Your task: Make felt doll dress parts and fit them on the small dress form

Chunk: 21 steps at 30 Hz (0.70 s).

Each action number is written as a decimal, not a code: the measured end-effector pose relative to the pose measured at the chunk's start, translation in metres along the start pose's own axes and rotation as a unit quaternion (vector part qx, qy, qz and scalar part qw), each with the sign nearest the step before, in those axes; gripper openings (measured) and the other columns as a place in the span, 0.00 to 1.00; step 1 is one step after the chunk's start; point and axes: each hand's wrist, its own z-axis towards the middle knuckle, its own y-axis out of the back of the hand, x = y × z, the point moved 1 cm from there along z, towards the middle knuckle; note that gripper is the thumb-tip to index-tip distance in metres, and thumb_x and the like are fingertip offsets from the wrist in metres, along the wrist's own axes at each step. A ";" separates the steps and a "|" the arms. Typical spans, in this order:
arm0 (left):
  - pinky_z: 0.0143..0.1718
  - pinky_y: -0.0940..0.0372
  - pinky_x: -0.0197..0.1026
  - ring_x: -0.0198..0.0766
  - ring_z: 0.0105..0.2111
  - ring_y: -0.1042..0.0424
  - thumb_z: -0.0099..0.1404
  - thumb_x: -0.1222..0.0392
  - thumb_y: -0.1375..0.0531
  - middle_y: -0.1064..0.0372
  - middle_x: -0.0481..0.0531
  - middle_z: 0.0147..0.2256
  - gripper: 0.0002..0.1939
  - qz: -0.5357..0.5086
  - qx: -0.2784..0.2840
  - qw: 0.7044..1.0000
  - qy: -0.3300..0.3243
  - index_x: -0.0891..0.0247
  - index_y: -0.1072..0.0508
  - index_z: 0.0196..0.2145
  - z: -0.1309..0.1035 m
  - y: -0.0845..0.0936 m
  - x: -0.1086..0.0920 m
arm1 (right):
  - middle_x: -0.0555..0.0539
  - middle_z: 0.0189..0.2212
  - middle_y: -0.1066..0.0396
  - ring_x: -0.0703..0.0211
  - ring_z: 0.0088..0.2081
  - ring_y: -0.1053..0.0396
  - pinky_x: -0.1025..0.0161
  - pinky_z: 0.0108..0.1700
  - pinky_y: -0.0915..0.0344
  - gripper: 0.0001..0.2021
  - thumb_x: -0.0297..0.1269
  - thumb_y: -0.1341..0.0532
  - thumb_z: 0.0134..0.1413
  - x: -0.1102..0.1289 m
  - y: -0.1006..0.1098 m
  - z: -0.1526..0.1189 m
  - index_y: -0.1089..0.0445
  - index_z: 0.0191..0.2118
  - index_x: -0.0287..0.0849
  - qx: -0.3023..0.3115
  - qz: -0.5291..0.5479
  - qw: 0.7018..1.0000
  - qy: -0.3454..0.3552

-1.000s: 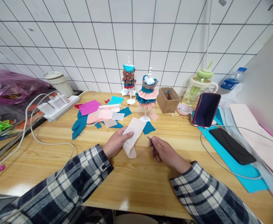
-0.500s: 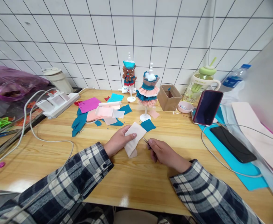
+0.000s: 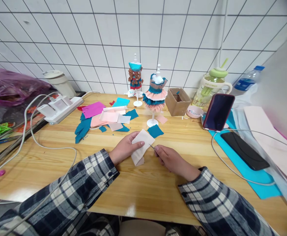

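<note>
My left hand [image 3: 126,147] pinches a pale pink piece of crepe paper [image 3: 143,141], its thumb lying on top and a lower corner hanging down. In my right hand [image 3: 169,158] is a pair of thin metal tweezers [image 3: 152,147], with the tip at the paper's right edge. Just beyond the paper lies a teal paper square [image 3: 155,131]. Behind that stands a small white dress form [image 3: 155,93] in a ruffled teal and pink paper dress. A second dress form [image 3: 135,77], in brown, teal and red, stands farther back.
Paper scraps [image 3: 109,116] lie left of the dress forms. A power strip [image 3: 63,109] with cables is at the left. A cardboard box [image 3: 178,102], pink bowl [image 3: 195,112], propped phone [image 3: 218,112] and flat black phone [image 3: 244,150] are to the right.
The tweezers have shifted from below the paper's edge to a tip lying over it. The paper's hanging lower corner has moved slightly. My left hand keeps its grip.
</note>
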 end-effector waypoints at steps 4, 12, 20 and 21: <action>0.42 0.37 0.42 0.43 0.41 0.31 0.55 0.51 0.36 0.30 0.52 0.42 0.24 0.010 -0.007 1.000 -0.002 0.63 0.32 0.47 0.000 0.000 -0.001 | 0.55 0.18 0.43 0.64 0.21 0.44 0.66 0.27 0.46 0.19 0.48 0.59 0.65 0.001 0.000 0.000 0.43 0.29 0.44 -0.005 -0.009 1.000 0.008; 0.44 0.37 0.44 0.47 0.43 0.31 0.53 0.49 0.35 0.29 0.54 0.44 0.26 0.015 -0.020 1.000 -0.008 0.63 0.31 0.48 0.000 -0.001 -0.002 | 0.54 0.19 0.42 0.63 0.23 0.43 0.64 0.29 0.45 0.19 0.47 0.58 0.65 0.000 0.002 0.003 0.44 0.27 0.44 -0.002 -0.027 0.999 0.025; 0.50 0.40 0.45 0.48 0.49 0.34 0.56 0.51 0.37 0.33 0.54 0.50 0.28 0.042 -0.006 0.999 -0.034 0.63 0.35 0.52 0.000 0.000 -0.004 | 0.55 0.18 0.44 0.64 0.21 0.44 0.65 0.27 0.45 0.20 0.50 0.59 0.65 0.000 0.001 0.000 0.43 0.28 0.45 0.006 0.018 1.000 0.005; 0.51 0.40 0.45 0.48 0.50 0.34 0.56 0.52 0.37 0.33 0.54 0.50 0.28 0.047 -0.005 0.998 -0.035 0.63 0.35 0.52 0.000 0.000 -0.004 | 0.55 0.18 0.44 0.64 0.21 0.44 0.65 0.26 0.46 0.20 0.49 0.59 0.65 0.000 0.001 0.000 0.42 0.28 0.44 0.008 0.017 1.000 0.006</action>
